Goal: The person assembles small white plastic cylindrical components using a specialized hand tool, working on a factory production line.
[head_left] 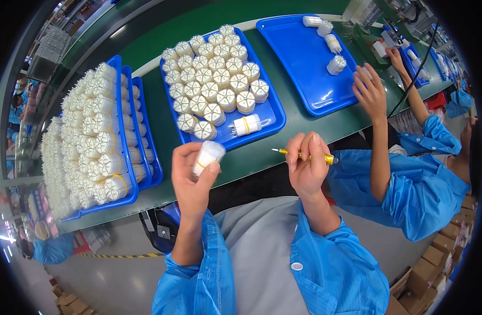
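My left hand (188, 181) is closed round a white cylindrical bundle (209, 153) with a thin yellow band and a clear-looking top. It is held just in front of the middle blue tray (274, 116). My right hand (310, 170) grips a gold-coloured pen-like tool (329, 158), its thin pale tip pointing left toward the bundle but apart from it. In the middle tray, many similar bundles (217, 77) stand upright in rows, their round ends divided into segments. One banded bundle (246, 125) lies on its side at the tray's near end.
Filled blue trays (126, 173) are stacked on the left, full of white bundles. To the right, another blue tray (309, 68) holds several bundles along its right side. A co-worker's hand (370, 92) is beside it. Green worktable (235, 170) runs beneath; cardboard boxes (424, 273) sit lower right.
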